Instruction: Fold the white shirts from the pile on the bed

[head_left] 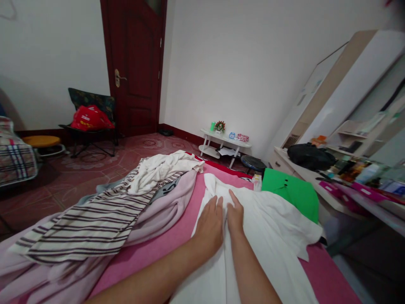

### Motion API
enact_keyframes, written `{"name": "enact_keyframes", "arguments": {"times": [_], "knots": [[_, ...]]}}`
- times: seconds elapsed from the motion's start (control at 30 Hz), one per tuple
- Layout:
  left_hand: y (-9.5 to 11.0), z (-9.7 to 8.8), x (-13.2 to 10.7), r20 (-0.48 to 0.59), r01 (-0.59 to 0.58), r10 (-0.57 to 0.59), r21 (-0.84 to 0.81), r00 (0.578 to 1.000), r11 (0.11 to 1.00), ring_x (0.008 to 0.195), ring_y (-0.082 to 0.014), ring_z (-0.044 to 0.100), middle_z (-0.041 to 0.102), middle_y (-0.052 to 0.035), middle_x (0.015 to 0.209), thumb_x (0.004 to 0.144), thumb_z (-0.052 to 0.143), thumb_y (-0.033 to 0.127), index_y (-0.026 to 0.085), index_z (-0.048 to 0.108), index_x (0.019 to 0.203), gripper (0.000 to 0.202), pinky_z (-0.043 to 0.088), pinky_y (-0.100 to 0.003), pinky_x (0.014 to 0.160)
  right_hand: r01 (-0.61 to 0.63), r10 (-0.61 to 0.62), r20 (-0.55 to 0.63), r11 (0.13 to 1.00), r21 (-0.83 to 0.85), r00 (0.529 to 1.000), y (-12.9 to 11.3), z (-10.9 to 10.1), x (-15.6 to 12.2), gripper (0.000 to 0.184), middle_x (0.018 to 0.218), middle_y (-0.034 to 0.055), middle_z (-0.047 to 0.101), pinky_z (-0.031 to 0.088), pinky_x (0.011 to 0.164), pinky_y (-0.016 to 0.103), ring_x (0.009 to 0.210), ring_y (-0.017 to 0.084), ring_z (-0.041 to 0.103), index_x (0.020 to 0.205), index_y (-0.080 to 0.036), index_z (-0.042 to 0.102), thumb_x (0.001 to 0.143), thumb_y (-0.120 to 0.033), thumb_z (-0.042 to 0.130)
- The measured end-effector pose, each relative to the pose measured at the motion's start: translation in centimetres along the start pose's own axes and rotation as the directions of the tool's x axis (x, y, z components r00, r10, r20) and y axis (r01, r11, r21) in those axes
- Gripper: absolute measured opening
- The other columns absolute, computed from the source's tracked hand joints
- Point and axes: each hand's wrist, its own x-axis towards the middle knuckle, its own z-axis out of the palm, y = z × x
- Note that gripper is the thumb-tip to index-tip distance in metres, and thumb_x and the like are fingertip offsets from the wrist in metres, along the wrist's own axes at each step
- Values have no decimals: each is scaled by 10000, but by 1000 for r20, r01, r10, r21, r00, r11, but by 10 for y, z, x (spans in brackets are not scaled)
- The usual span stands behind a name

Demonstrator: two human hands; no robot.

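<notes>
A white garment (pixel 268 236), which looks like a shirt with a short sleeve spread to the right, lies on the pink bed cover (pixel 152 261). My left hand (pixel 209 223) rests on its upper part with the fingers stretched out and close together. Beside it, my right hand (pixel 236 213) touches the cloth, its fingers extended and a little apart. A lengthwise crease or seam runs between the two hands. Neither hand visibly grips the cloth, though the undersides of the fingers are hidden.
Left of the garment lie a striped garment (pixel 91 223), a crumpled white cloth (pixel 164 166) and a pale pink blanket (pixel 167 215). A green item (pixel 291 190) sits at the bed's right edge, near a cluttered dresser (pixel 281 162). Beyond stand a white side table (pixel 224 138) and a stool (pixel 253 162).
</notes>
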Motion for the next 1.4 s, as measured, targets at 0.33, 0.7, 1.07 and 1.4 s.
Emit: {"name": "enact_keyframes", "arguments": {"times": [0.33,0.7,1.07,1.4], "knots": [[-39,68,17,-9,-4,4,8,1000,1000,1444,-283,37,105,-161,1564,913,323,277,51,190,1489,633,129,-458,1174,-127,52,-306,965,-230,951,14,-15,2,656,1367,149,509,308,1097,389,1277,272,453,1328,-75,526,699,-244,453],[-32,48,14,97,9,-1,-85,995,996,1434,-320,75,171,-174,1543,940,286,292,94,375,1436,541,111,-494,1166,211,-333,-159,834,-510,930,-11,-5,26,461,1311,142,518,314,1069,388,1243,243,447,1197,-134,560,765,-173,403],[-43,54,15,24,6,0,-256,1000,967,1431,-303,155,245,-138,1539,900,366,307,130,458,1386,526,104,-475,1182,159,-60,166,715,-681,984,24,51,102,174,898,47,664,415,847,348,893,228,590,818,-215,672,666,-299,686],[-45,64,17,-22,60,-70,-299,997,953,1435,-277,166,264,-84,1542,842,427,259,174,493,1338,508,143,-459,1188,22,-109,-47,557,-830,993,25,39,95,189,912,131,641,373,810,385,912,279,569,892,-162,645,777,-165,495]]}}
